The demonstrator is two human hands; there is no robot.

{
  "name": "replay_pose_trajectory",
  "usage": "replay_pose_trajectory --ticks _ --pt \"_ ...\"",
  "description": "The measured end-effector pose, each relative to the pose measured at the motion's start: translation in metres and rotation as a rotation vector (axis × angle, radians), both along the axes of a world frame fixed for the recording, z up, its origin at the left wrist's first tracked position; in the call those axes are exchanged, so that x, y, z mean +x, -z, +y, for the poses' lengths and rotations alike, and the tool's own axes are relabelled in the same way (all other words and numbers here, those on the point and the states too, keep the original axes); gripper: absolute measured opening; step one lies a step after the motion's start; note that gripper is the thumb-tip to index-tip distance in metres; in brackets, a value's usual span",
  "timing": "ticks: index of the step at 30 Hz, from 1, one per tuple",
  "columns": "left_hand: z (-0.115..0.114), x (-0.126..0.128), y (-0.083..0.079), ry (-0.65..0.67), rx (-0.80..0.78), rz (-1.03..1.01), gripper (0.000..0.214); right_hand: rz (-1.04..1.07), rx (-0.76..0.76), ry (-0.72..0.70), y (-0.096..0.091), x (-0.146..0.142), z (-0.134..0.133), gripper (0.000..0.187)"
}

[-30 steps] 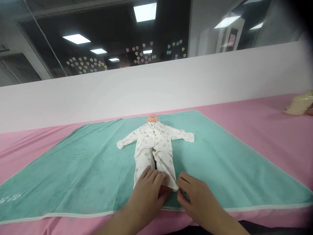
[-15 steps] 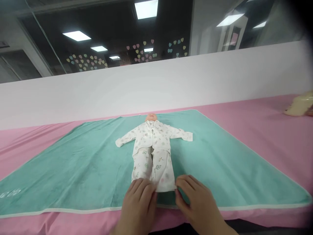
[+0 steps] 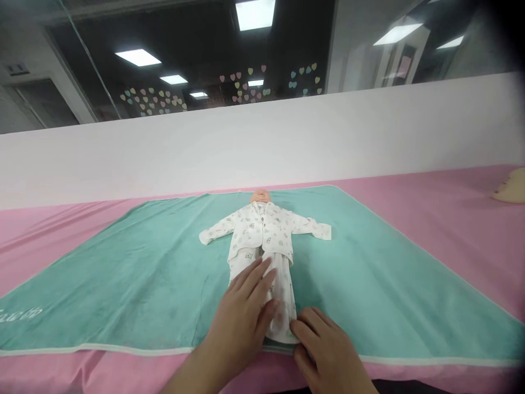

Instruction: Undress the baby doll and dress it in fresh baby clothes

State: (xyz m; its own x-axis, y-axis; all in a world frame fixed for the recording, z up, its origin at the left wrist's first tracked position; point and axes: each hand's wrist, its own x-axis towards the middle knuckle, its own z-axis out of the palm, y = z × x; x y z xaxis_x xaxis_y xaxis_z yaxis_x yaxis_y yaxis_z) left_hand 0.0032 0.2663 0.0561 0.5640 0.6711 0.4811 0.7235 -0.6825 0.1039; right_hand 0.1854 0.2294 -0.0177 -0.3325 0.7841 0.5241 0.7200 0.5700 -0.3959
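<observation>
A baby doll's head (image 3: 260,196) shows at the top of a white printed pyjama top (image 3: 262,230), its sleeves spread out to both sides. The doll lies on its back on a teal towel (image 3: 123,295). My left hand (image 3: 241,317) rests flat with fingers spread across the white pyjama trousers (image 3: 283,295), covering their left side. My right hand (image 3: 322,345) sits at the lower right of the trousers, its fingertips against the hem. Neither hand visibly grips the cloth. The doll's legs and feet are hidden.
The towel lies on a pink sheet (image 3: 430,230) with a white low wall (image 3: 262,148) behind it. A beige padded object (image 3: 512,187) sits at the far right edge. Beyond the wall, a glass pane (image 3: 246,82) carries heart stickers.
The trouser legs have closed together, and the gap between them is gone. My left hand has moved up and onto the trousers, while my right hand has moved slightly down.
</observation>
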Motion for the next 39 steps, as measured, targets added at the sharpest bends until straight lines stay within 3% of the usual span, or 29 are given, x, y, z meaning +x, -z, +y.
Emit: replay_pose_trajectory --ticks 4,7,9,12,15,17,19,21,24,28,33,36,39 --pt "0.03 0.009 0.0 0.164 -0.105 0.231 0.054 -0.096 0.196 0.003 0.007 0.003 0.002 0.014" --pt "0.039 0.0 0.015 0.141 -0.09 0.31 0.054 -0.179 0.34 -0.077 0.02 0.014 0.007 0.013" --pt "0.038 -0.01 0.023 0.083 -0.061 0.318 0.055 -0.193 0.359 -0.144 0.022 0.023 0.01 0.016" --pt "0.034 -0.02 0.027 -0.003 -0.054 0.273 0.052 -0.155 0.125 -0.141 0.001 0.033 0.015 0.019" --pt "0.032 -0.021 0.02 -0.057 -0.17 0.146 0.036 -0.029 -0.2 -0.08 -0.041 0.034 0.023 0.015" --pt "0.037 -0.021 0.012 -0.105 -0.262 -0.021 0.028 0.104 -0.314 -0.031 -0.068 0.031 0.036 0.014" --pt "0.049 -0.024 0.005 -0.188 -0.265 -0.206 0.027 0.233 -0.365 0.006 -0.087 0.024 0.057 0.017" --pt "0.068 -0.029 0.003 -0.252 -0.149 -0.273 0.028 0.35 -0.389 0.033 -0.096 0.017 0.088 0.021" --pt "0.1 -0.035 0.006 -0.256 -0.013 -0.152 0.05 0.413 -0.382 0.081 -0.098 0.003 0.146 0.024" --pt "0.129 -0.035 0.013 -0.204 -0.09 -0.02 0.063 0.35 -0.325 0.236 -0.095 -0.017 0.223 0.023" --pt "0.127 -0.037 0.03 -0.094 -0.108 -0.02 0.064 0.26 -0.301 0.327 -0.091 -0.039 0.28 0.027" --pt "0.119 -0.04 0.039 0.006 -0.134 -0.09 0.064 0.201 -0.307 0.343 -0.086 -0.044 0.293 0.029" --pt "0.114 -0.039 0.036 0.073 -0.232 -0.16 0.046 0.176 -0.324 0.348 -0.084 -0.041 0.299 0.027"
